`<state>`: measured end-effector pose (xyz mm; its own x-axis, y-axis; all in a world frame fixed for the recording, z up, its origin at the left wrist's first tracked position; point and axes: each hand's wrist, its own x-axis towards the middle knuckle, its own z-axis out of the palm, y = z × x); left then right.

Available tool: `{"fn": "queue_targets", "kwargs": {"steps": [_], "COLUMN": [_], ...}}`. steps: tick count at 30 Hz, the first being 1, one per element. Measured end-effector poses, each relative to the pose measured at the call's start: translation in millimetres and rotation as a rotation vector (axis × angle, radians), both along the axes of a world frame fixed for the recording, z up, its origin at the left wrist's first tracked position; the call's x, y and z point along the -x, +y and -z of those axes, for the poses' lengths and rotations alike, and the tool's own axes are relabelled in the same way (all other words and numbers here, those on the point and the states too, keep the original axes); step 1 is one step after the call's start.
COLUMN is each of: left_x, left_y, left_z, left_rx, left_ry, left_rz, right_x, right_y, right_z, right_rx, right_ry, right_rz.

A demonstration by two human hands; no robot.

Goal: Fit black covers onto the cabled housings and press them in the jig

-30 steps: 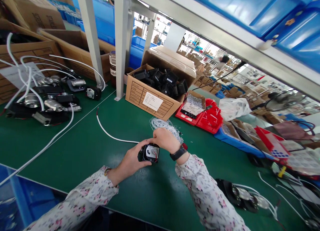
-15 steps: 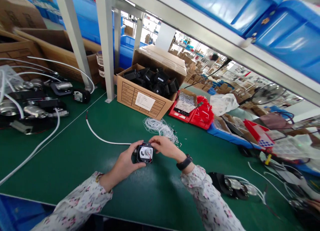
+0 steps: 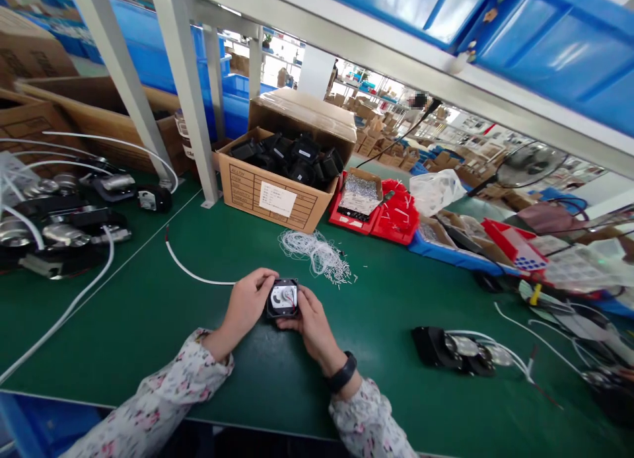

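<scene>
A small black square housing (image 3: 284,312) is held just above or on the green table; its open face shows a white plate (image 3: 280,298) and a thin red wire. My right hand (image 3: 313,322) is closed around its right side and lower edge. At its upper left, the fingers of my left hand (image 3: 249,304) are bent together against the edge. A white cable (image 3: 191,273) with a dark red tip runs left from behind that hand; its entry into the housing is hidden. Beyond my hands lies a heap of thin white strands (image 3: 314,253) with small white pieces.
A cardboard box (image 3: 277,180) of black parts stands at the back. Red trays (image 3: 393,213) sit beside it. Metal lamp-like parts with cables (image 3: 64,220) crowd the left; another such part (image 3: 460,352) lies right. A shelf post (image 3: 183,94) and overhead beam (image 3: 347,41) frame the bench.
My right hand has shifted from the housing's upper right corner to grip its right side and lower edge. My left hand has moved from holding the left side to the upper left edge.
</scene>
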<state>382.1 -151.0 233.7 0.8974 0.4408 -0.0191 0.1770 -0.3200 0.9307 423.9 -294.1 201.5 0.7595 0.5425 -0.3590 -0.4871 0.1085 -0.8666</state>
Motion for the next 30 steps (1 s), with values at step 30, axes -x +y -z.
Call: {"fn": "queue_targets", "kwargs": {"steps": [30], "left_x": [20.5], "left_y": [2.3], "left_z": [13.2], "left_rx": [0.094], "left_ry": [-0.056], "left_rz": [0.222], "right_x": [-6.1], "right_y": [-16.0], "right_z": [-19.0], "right_rx": [-0.167], "right_ry": [0.118], "right_rz": [-0.167]}}
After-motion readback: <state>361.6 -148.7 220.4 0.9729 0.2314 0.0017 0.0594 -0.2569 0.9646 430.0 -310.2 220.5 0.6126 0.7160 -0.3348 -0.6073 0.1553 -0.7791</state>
